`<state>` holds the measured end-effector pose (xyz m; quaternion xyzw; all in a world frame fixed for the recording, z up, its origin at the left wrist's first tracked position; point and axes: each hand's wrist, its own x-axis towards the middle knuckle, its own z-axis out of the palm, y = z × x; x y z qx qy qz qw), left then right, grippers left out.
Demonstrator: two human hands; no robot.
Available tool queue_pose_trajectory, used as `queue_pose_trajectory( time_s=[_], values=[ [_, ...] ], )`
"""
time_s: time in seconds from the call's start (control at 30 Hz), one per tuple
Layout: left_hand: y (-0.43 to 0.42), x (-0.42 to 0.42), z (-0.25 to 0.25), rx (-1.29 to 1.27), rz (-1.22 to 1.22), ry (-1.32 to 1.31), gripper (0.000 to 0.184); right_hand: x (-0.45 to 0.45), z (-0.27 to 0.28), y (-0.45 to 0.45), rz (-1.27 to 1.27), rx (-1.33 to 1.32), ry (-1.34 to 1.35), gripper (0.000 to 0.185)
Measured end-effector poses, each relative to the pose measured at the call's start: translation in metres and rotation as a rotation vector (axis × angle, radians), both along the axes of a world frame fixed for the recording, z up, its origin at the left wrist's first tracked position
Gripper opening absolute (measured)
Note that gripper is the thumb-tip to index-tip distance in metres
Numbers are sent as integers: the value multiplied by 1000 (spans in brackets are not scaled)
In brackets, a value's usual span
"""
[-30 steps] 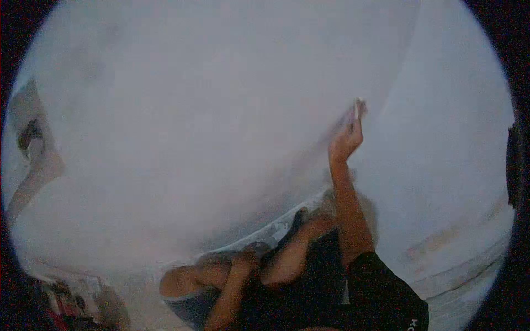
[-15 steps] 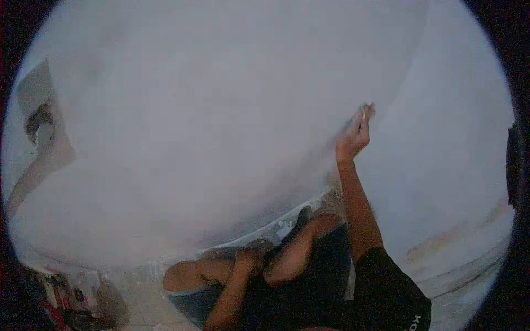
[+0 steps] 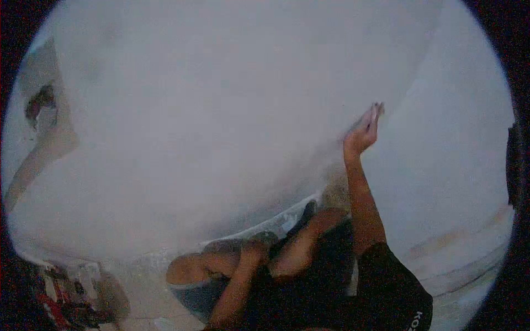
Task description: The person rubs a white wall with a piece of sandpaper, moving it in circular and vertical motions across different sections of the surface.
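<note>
Touching the wall [image 3: 193, 110]: right hand [image 3: 362, 131], fingers [image 3: 375, 114] nearly together (hold unclear).

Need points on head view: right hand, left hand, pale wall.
Right hand [image 3: 362, 134], head view, on the middle of the hand.
Left hand [image 3: 254, 251], head view, on the middle of the hand.
Pale wall [image 3: 193, 116], head view, on a bare part.

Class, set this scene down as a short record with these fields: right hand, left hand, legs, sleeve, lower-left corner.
Right hand: right hand raised at the pale wall; grip unclear
Left hand: left hand low, between the bent legs; contact unclear
Sleeve: black sleeve, right arm, pale lettering
Lower-left corner: red and dark items, too blurred to name
</note>
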<state>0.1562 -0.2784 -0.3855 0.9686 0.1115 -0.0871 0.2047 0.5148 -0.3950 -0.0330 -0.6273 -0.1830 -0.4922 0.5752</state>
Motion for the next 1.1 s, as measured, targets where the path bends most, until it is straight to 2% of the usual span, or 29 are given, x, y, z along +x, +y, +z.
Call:
queue_pose_trajectory(
  time_s=[0.1, 0.13, 0.17, 0.3, 0.33, 0.37, 0.4, 0.43, 0.47, 0.5, 0.57, 0.63, 0.7, 0.77, 0.87, 0.93, 1.0, 1.07, 1.1],
  values=[
    [2, 4, 25, -24, 20, 58, 47, -38, 56, 36, 61, 18, -111, 42],
    [5, 4, 48, -134, 25, 116, 46, -50, 51, 51, 90, -38, -186, 42],
    [4, 4, 44, -138, 28, 114, 46, -64, 44, 63, 123, -91, -263, 43],
    [3, -1, 1, 1, -73, -226, 47, -96, -40, 61, 221, -599, -528, 45],
    [3, 1, -7, 20, -83, -272, 47, -77, -64, 50, 225, -597, -535, 45],
    [3, 3, -14, 40, -92, -318, 48, -52, -87, 33, 255, -495, -432, 48],
    [-1, 7, -20, -3, 5, -172, 50, -37, -98, 21, 284, -395, -327, 52],
    [-6, 12, -33, -49, 100, -26, 54, -23, -91, 20, 344, -121, -239, 51],
    [-10, 13, -43, -55, 103, -27, 54, -7, -79, 25, 398, 151, -146, 50],
    [-10, 17, -44, -55, 92, -23, 54, -2, -62, 28, 398, 145, -146, 50],
    [-8, 20, -23, -46, 58, -5, 56, -14, -5, 24, 58, -8, -35, 48],
    [-9, 22, -3, -59, 32, 14, 57, -48, 19, 41, 93, -103, -120, 46],
    [-9, 27, 3, -60, 25, 30, 58, -73, -2, 60, 140, -181, -189, 44],
    [-10, 27, -1, -46, 29, 19, 60, -99, -39, 62, 226, -505, -417, 48],
    [-15, 27, -10, -4, 24, 18, 62, -61, -108, 27, 349, -614, -541, 53],
    [-19, 29, -6, 14, -4, 78, 63, -29, -125, 0, 274, -514, -371, 55],
    [-23, 33, -5, 68, -21, 65, 65, -7, -104, 7, 389, -62, -225, 50],
    [-27, 32, -26, 192, 27, -159, 60, -9, -46, 8, 90, -126, -217, 43],
    [-31, 28, -35, 251, 53, -267, 57, -17, -20, 18, 44, -145, -259, 41]
  ],
)
